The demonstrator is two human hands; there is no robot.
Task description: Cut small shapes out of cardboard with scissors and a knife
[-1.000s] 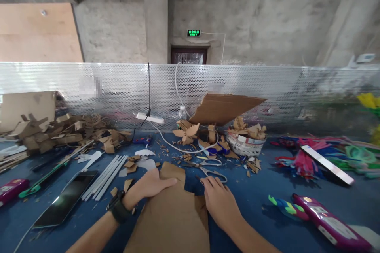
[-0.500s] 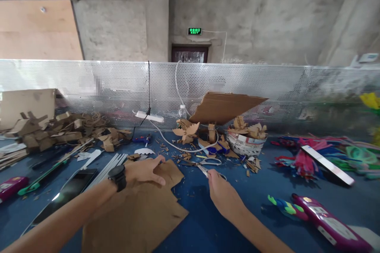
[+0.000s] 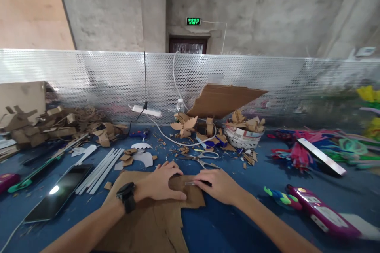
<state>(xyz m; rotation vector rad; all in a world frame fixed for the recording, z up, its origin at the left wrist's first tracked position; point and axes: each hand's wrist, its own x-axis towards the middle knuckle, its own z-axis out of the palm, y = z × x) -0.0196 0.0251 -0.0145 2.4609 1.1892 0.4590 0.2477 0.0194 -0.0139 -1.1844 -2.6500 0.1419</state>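
Observation:
My left hand, with a black watch on its wrist, lies flat and spread on a brown cardboard sheet with a ragged right edge. In my right hand is a slim tool with a silvery tip and a dark part near the fingers; whether it is a craft knife or a pen I cannot make out. Its tip is over the upper right part of the cardboard. Just beyond my right hand, scissors lie on the blue table.
Cardboard scraps heap at the left, near white strips and a phone. A paper basket of cardboard pieces stands ahead. Right are pipe cleaners, a white phone and a purple device.
My right hand has moved from beside the scissors to the cardboard's edge, with the slim tool. The cardboard has shifted and turned under my left hand. The view has tilted down slightly.

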